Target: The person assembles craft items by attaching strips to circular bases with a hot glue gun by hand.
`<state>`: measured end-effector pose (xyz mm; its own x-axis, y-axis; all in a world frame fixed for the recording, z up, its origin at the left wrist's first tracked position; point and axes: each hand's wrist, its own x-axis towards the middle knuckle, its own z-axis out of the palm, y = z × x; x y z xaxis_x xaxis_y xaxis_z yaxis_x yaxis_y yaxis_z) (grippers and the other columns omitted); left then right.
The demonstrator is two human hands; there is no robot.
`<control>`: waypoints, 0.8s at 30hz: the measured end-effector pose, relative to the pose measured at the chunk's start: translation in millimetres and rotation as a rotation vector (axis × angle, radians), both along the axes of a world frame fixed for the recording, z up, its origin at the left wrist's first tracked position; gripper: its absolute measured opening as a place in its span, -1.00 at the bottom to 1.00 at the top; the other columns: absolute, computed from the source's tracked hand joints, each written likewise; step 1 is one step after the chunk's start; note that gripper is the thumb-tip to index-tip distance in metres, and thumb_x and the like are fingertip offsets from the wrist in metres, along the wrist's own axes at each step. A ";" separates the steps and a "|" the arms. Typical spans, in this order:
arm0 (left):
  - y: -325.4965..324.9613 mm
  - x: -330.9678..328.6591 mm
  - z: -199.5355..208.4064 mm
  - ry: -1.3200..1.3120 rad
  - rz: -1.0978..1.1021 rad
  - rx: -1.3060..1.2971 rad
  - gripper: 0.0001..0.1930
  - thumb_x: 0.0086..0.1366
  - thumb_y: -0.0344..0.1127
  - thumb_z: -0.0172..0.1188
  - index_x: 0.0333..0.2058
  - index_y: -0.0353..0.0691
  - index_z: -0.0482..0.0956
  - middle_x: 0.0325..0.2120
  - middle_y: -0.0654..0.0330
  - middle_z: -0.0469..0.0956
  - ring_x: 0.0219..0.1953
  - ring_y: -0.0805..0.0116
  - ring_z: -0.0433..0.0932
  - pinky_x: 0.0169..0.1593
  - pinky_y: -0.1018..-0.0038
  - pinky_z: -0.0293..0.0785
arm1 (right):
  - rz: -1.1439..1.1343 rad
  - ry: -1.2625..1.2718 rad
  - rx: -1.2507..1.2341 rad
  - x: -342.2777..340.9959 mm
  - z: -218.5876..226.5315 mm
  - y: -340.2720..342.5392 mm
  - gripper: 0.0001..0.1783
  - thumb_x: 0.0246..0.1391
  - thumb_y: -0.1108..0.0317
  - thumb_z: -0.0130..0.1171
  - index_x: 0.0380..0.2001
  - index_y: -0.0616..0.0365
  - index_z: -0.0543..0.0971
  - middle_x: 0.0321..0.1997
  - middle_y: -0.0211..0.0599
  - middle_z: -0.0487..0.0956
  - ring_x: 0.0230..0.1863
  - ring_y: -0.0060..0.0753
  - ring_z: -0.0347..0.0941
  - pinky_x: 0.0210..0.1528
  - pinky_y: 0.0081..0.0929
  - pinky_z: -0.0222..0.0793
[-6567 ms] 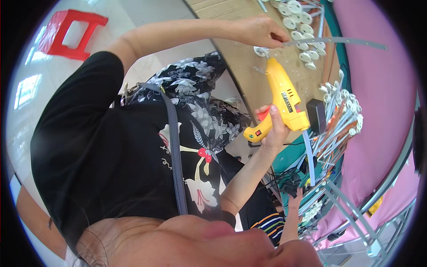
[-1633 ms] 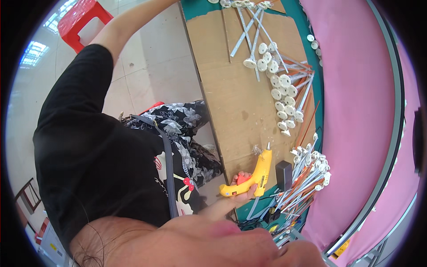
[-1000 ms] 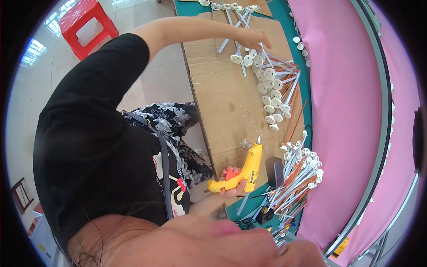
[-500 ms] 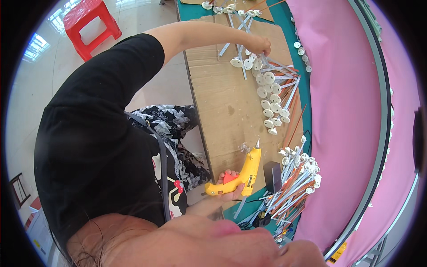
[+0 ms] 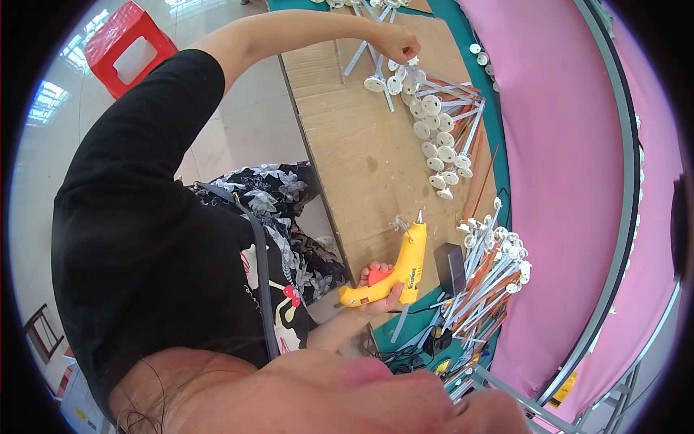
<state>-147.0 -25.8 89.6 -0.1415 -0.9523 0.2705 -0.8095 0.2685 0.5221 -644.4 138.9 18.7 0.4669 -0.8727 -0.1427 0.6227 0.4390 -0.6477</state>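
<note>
My right hand [image 5: 379, 289] grips a yellow hot glue gun [image 5: 410, 264] with a red trigger. Its nozzle points toward the top of the picture, and a glue stick [image 5: 399, 324] juts from the back. Clear glue strings cling near the nozzle. At the top of the picture, my left hand [image 5: 396, 42] is closed, its fingertips pinching a small white disc [image 5: 413, 62]; the fingers partly hide it. Beside that hand spreads a cluster of round white discs [image 5: 431, 105] with holes, lying with pale strips and brown sticks [image 5: 483, 173] on the cardboard [image 5: 361, 145].
A bundle of white-tipped strips and sticks [image 5: 488, 278] lies beyond the glue gun, next to a dark box [image 5: 450, 269]. Pink cloth [image 5: 557, 145] and a curved grey rail [image 5: 627, 173] border the green tabletop [image 5: 473, 58]. A red stool [image 5: 126, 50] stands on the floor.
My left hand has drawn back slightly from the strips, toward my body, with a white disc now showing at its fingertips. The glue gun stays in my right hand. The view has shifted a little.
</note>
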 end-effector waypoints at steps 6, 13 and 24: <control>15.7 15.8 -25.8 0.034 -0.105 -0.042 -0.85 -0.11 -0.34 0.07 -0.65 -0.33 0.47 -0.71 0.11 0.47 -0.63 0.26 0.43 -0.51 0.34 0.32 | -0.053 0.023 0.042 0.5 0.0 3.2 -0.50 0.00 -0.01 0.10 -0.18 0.21 0.38 -0.28 -0.21 0.42 -0.18 -0.18 0.35 -0.23 -0.29 0.41; -48.8 -3.9 -11.4 0.017 0.107 -0.141 -0.72 0.07 -0.18 0.14 -0.54 -0.36 0.52 -0.65 0.01 0.49 -0.57 0.21 0.50 -0.43 0.28 0.38 | -0.115 -0.018 0.087 -4.6 0.8 13.4 -0.50 0.03 0.03 0.07 -0.16 0.25 0.31 -0.26 -0.21 0.36 -0.18 -0.22 0.30 -0.18 -0.29 0.38; -182.7 75.7 -80.9 -0.091 -0.074 0.052 -0.77 0.21 -0.32 -0.02 -0.53 -0.32 0.49 -0.69 0.33 0.34 -0.60 0.56 0.27 -0.51 0.50 0.24 | -0.138 -0.134 0.107 -3.5 16.6 2.4 -0.52 0.02 0.11 0.08 -0.18 0.37 0.40 -0.32 0.01 0.52 -0.21 0.07 0.50 -0.24 -0.15 0.52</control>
